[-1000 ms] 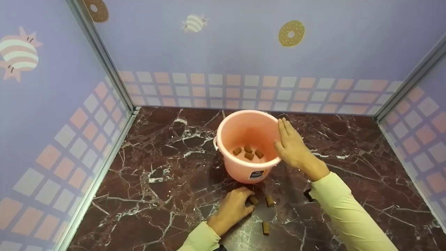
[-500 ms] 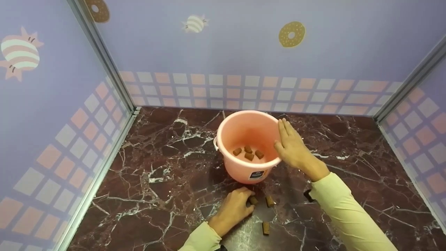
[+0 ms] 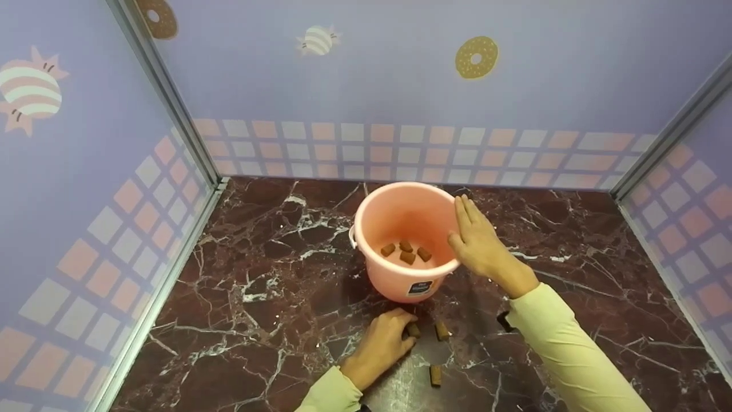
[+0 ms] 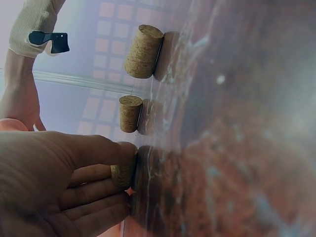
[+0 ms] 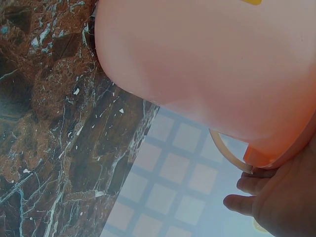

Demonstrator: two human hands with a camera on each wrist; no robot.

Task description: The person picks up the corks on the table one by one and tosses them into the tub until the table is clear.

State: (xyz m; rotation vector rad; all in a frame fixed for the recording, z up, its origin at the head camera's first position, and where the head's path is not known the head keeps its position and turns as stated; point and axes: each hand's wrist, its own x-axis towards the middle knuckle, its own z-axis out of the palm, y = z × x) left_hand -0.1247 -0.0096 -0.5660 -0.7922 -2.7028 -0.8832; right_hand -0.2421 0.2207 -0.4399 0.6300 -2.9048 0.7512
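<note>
Just in front of a pink bucket (image 3: 394, 283), my left hand (image 3: 380, 343) holds a cork stopper (image 4: 123, 170) on the dark marbled tabletop, thumb on one side and fingers behind it. Two more corks stand close by: a nearer cork (image 4: 144, 52) and a middle cork (image 4: 130, 113). My right hand (image 3: 483, 246) rests on the right side of the bucket's rim with straight fingers, its thumb reaching over the inner edge. In the right wrist view the fingers lie beside the rim and the bucket's handle (image 5: 227, 153). Several corks (image 3: 407, 258) lie on the bucket floor.
The marbled tabletop (image 3: 257, 343) is scattered with tiny white specks. Lilac panels with pink and white squares wall it in at the back (image 3: 400, 86), left (image 3: 86, 200) and right (image 3: 692, 229), with a metal post (image 3: 171, 97) at the left corner.
</note>
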